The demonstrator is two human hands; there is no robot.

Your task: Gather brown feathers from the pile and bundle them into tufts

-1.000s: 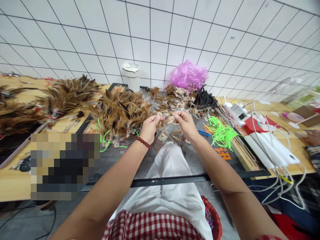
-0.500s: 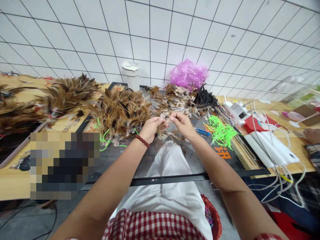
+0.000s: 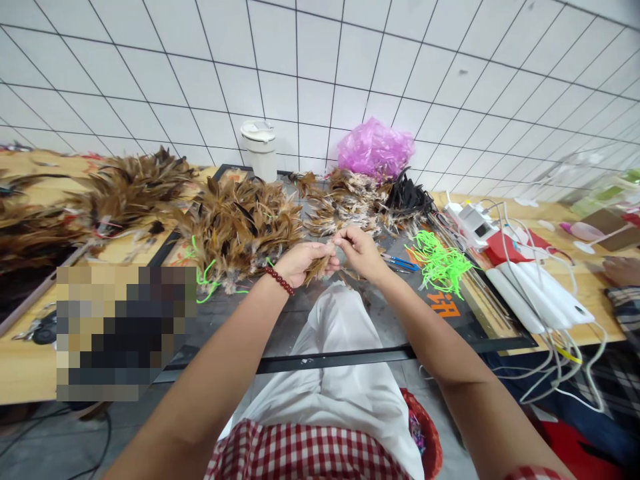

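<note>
Bright, diffuse light; edges — stretched, soft.

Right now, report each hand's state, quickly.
Left hand: closed, holding brown feathers.
Right hand: pinched closed near them; what it grips, if anything, cannot be told.

Gap between hands closed up: one second earlier they stood apart with a pale strand between them. Right hand (image 3: 361,253) came left, its fingertips now right at the left hand's; grip detail too small to tell. Left hand (image 3: 299,263) turned, fingers lower and pointing more to the right. Brown feather bunch (image 3: 316,268) came into view below left fingers. Blue-handled tool (image 3: 397,261) got more uncovered beside right wrist.
</note>
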